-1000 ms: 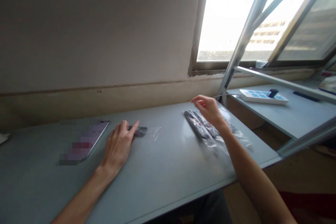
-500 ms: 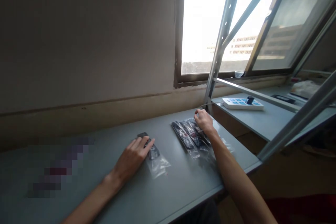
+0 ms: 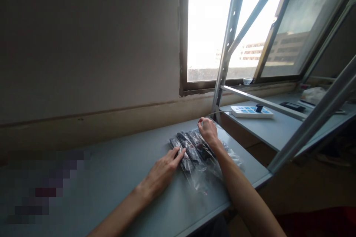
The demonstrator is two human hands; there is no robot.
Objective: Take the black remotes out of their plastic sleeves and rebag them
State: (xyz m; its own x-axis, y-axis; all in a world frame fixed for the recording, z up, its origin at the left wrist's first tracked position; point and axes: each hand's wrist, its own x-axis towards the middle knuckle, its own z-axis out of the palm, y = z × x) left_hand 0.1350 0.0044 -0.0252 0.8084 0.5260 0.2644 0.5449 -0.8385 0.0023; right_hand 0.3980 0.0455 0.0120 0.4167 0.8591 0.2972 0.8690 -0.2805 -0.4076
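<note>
Several dark packs (image 3: pixel 189 148) in clear bags (image 3: pixel 198 180) lie in a row on the desk (image 3: pixel 122 181), R side. L hand (image 3: pixel 164 167) touches the left pack (image 3: pixel 188 164), fingers apart. R hand (image 3: pixel 208 132) curls nr the rest; can't tell if gripping.

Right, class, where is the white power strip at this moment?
The white power strip lies right of centre in the head view, on the second table below the window, up and right from the right hand.

Bright window (image 3: pixel 210 26); dim wall (image 3: pixel 89 44); grey metal frame (image 3: pixel 223 61)
</note>
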